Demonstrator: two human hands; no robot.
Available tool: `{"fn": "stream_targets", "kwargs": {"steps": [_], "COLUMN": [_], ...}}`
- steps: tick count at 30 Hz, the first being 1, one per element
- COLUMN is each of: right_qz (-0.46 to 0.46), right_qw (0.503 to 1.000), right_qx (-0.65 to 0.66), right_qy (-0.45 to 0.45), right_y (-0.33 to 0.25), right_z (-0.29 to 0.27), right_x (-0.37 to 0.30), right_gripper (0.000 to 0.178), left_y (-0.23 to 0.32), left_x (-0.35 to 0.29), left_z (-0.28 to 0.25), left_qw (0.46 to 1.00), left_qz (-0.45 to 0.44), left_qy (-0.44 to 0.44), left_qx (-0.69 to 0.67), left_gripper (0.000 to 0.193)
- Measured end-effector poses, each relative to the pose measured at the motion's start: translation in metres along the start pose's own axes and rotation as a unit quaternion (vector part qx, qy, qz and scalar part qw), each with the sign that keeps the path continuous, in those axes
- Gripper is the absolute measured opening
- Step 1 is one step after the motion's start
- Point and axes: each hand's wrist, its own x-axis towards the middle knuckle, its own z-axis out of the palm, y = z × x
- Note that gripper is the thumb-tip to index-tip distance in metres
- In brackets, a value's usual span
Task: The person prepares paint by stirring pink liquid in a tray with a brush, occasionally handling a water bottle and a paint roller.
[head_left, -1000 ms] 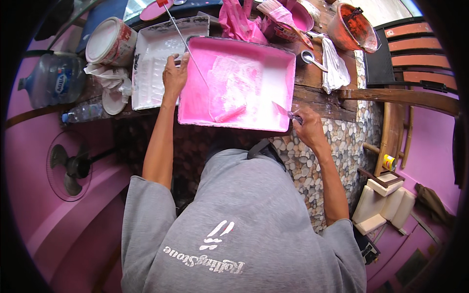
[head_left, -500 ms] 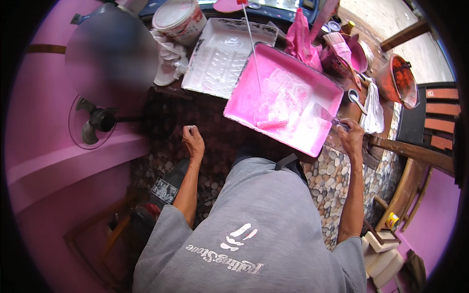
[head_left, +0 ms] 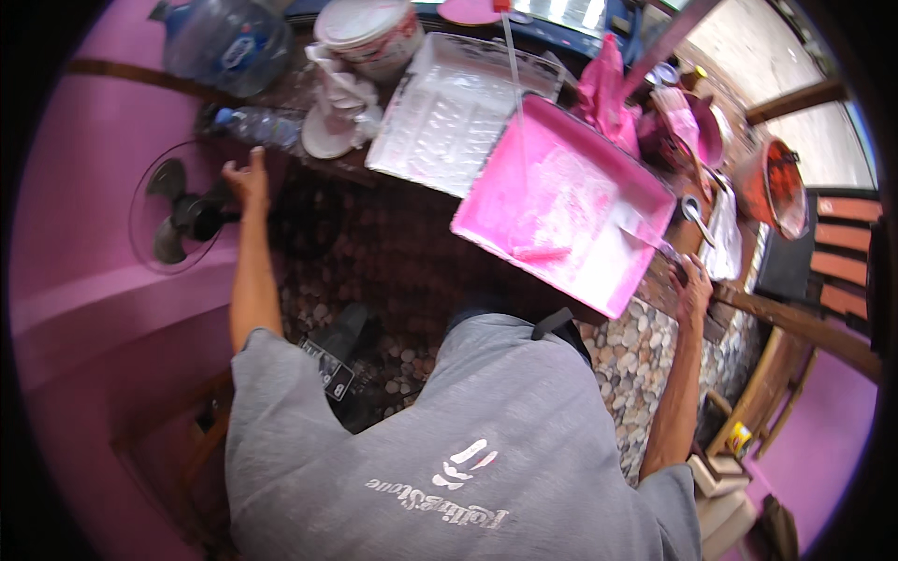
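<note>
My left hand is stretched out at the left, fingers apart and holding nothing. Just beyond its fingertips lies a clear plastic bottle with a blue cap. A pink-smeared paint tray sits tilted on the table's near edge. In it rest a pink paint roller and a scraper, whose handle pokes over the tray's right rim. My right hand is next to that handle, fingers parted; whether a fingertip still touches it is hard to tell.
A white tray, a lidded bucket, crumpled white cloth and a large water jug stand behind. Pink brushes and an orange bucket are at the right. A black fan stands left.
My left hand has gone from a loose fist near my body to reaching far left, fingers opened. My right hand has slid off the scraper handle. The view has shifted, bringing the bottle into sight.
</note>
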Motion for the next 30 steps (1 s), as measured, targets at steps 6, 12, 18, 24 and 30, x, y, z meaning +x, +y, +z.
{"fn": "stream_targets", "kwargs": {"steps": [6,12,18,24,30], "right_qz": [-0.006,-0.062,-0.080,-0.075,-0.040], "right_qw": [0.999,0.994,0.990,0.987,0.987], "right_qx": [0.021,0.010,0.080,0.099,0.111], "right_qy": [0.039,0.089,0.088,0.098,0.107], "right_y": [-0.004,-0.013,-0.020,-0.017,-0.017], "right_z": [0.021,0.044,0.050,0.055,0.056], "right_x": [-0.019,-0.029,-0.007,0.016,0.012], "right_gripper": [0.029,0.018,0.020,0.020,0.026], "left_y": [-0.021,-0.048,-0.037,-0.031,-0.014], "left_x": [0.141,0.220,0.220,0.204,0.146], "left_z": [-0.006,-0.002,0.014,-0.005,-0.037], "left_qw": [0.967,0.951,0.934,0.937,0.952], "left_qz": [0.110,0.174,0.192,0.205,0.231], "left_qy": [-0.025,-0.130,-0.100,-0.058,-0.028], "left_qx": [0.227,0.219,0.285,0.276,0.199], "left_gripper": [0.112,0.073,0.062,0.059,0.049]}}
